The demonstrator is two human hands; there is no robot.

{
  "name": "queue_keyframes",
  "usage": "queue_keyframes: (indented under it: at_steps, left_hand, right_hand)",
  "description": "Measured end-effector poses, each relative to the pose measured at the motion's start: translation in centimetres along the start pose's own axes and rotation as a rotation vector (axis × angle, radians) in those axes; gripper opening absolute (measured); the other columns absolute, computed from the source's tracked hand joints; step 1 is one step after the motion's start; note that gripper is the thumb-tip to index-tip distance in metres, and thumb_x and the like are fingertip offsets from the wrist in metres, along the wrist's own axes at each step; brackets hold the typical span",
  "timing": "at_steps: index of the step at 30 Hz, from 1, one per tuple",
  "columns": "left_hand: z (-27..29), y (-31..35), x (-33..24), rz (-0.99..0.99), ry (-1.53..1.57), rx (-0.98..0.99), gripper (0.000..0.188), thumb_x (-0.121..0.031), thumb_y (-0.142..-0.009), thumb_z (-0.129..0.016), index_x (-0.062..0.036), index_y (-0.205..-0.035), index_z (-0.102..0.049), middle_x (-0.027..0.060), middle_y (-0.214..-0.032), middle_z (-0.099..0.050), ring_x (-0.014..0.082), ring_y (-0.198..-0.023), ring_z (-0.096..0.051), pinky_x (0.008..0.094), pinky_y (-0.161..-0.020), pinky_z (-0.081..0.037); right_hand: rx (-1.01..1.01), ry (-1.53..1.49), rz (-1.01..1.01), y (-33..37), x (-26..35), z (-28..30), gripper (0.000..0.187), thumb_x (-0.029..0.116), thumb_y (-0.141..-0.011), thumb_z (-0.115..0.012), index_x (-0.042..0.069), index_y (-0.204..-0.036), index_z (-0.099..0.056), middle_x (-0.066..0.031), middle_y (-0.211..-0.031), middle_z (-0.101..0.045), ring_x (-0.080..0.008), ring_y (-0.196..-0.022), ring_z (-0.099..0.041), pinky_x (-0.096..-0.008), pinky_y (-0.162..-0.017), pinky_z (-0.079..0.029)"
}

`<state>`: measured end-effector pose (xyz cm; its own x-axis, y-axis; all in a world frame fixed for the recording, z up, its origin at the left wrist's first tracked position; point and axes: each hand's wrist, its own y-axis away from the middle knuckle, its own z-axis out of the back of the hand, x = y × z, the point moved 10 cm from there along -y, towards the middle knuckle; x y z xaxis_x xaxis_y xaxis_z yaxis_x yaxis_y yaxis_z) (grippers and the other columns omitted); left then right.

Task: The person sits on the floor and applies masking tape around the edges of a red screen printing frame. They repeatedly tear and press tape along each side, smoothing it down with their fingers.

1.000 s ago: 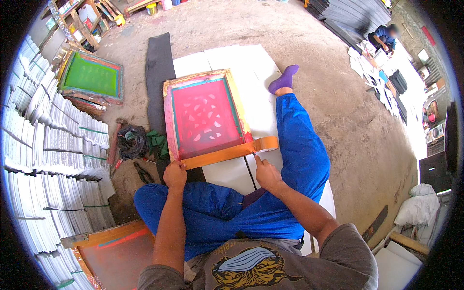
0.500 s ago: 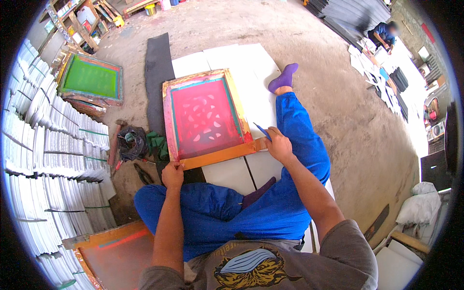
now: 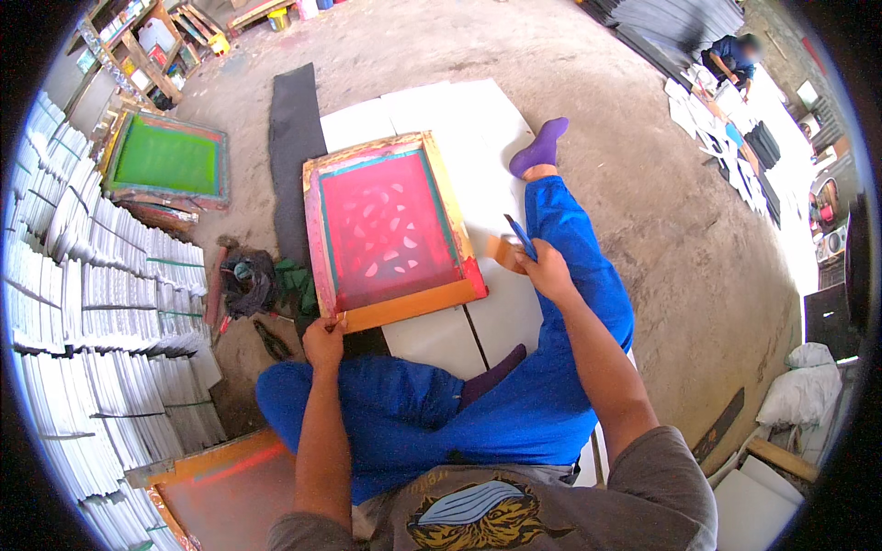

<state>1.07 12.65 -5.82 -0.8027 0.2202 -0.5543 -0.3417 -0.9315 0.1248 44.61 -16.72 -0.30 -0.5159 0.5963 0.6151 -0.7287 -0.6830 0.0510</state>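
A screen printing frame [image 3: 386, 230] with red mesh and pale leaf-like shapes lies in front of me on white sheets [image 3: 427, 332]. Brown tape [image 3: 404, 306] runs along its near edge. At the near left corner, my left hand [image 3: 323, 343] is closed, thumb and fingers pinching the frame's edge. Right of the frame and apart from it, my right hand [image 3: 546, 273] is closed round a slim blue cutter [image 3: 522, 239], its dark tip pointing away. A curved piece of brown tape [image 3: 503, 254] sticks out of the same hand.
Strapped stacks of white sheets [image 3: 119, 303] line the left side. A green screen [image 3: 167, 156] lies at far left, another frame [image 3: 225, 491] beside my left knee. Near the red frame are a black bag [image 3: 248, 280] and pliers [image 3: 273, 340]. A person [image 3: 732, 60] works at far right.
My right hand has moved away from the frame's near right corner, bringing the cutter and a piece of tape off to the right. My left hand stays at the near left corner.
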Motion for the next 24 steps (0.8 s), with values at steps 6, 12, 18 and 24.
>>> queue_keyframes:
  at_steps: [6,12,18,24]
  left_hand:
    - [-2.0,-0.6,4.5,0.08,0.097,0.041,0.029,-0.025,-0.082,-0.083,-0.0003,-0.094,-0.077,0.0161,-0.087,-0.076,0.0314,-0.082,-0.075,0.0411,-0.078,-0.057]
    - [0.3,0.1,0.3,0.052,0.056,0.024,0.029,-0.025,-0.082,-0.084,0.0011,-0.094,-0.077,0.0151,-0.083,-0.076,0.0276,-0.077,-0.074,0.0391,-0.073,-0.056]
    - [-0.4,-0.1,2.8,0.079,0.141,0.018,0.029,-0.024,-0.082,-0.085,0.0019,-0.092,-0.076,0.0152,-0.081,-0.075,0.0264,-0.075,-0.074,0.0385,-0.071,-0.056]
    - [-0.5,-0.3,1.4,0.026,0.072,0.029,0.029,-0.025,-0.082,-0.084,0.0015,-0.091,-0.076,0.0166,-0.082,-0.075,0.0293,-0.077,-0.074,0.0399,-0.072,-0.056]
  right_hand:
    - [-0.19,0.013,0.095,-7.9,1.6,-2.7,0.037,0.014,-0.092,-0.069,-0.003,-0.124,-0.059,-0.0275,-0.136,-0.056,-0.0465,-0.12,-0.058,-0.0491,-0.102,-0.05]
    - [-0.179,0.067,0.014,-13.0,-1.4,-6.2,0.035,0.015,-0.095,-0.065,0.0,-0.126,-0.054,-0.0255,-0.132,-0.056,-0.0479,-0.119,-0.058,-0.0536,-0.097,-0.051]
    - [-0.265,0.084,-0.098,-9.8,-0.7,-6.6,0.033,0.019,-0.102,-0.056,0.003,-0.129,-0.05,-0.0228,-0.135,-0.052,-0.0482,-0.117,-0.059,-0.0553,-0.092,-0.053]
    - [-0.363,0.036,-0.46,-3.4,-4.9,-6.3,0.049,0.025,-0.101,-0.061,0.006,-0.141,-0.039,-0.0273,-0.121,-0.056,-0.0481,-0.107,-0.063,-0.0565,-0.087,-0.055]
